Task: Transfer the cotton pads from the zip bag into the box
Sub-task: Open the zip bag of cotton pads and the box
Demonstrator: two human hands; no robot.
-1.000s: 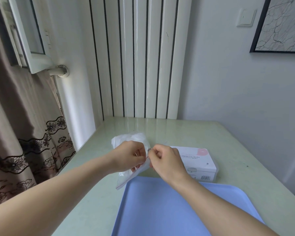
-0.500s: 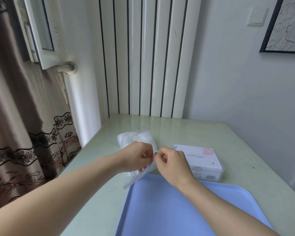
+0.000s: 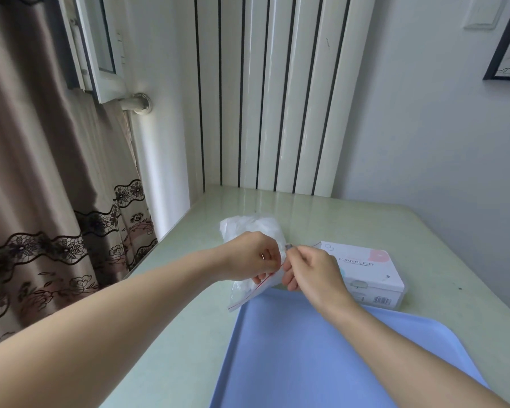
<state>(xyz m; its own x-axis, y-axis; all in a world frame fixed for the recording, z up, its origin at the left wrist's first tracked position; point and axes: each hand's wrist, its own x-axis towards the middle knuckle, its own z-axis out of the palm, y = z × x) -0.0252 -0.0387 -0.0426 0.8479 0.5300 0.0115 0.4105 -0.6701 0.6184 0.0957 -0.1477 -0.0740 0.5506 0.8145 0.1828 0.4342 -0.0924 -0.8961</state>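
Fingers of my left hand [image 3: 252, 256] are pinching one lip of the zip bag [image 3: 252, 231] as before, my right hand [image 3: 309, 267] is pinching the other; the seal is barely parting, so pads are staying inside, box [image 3: 365, 269] waiting closed just right.

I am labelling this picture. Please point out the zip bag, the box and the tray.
zip bag [image 3: 249, 228]: head view, on its bulging far end.
box [image 3: 362, 267]: head view, on its printed lid.
tray [image 3: 292, 348]: head view, on its bare blue floor.
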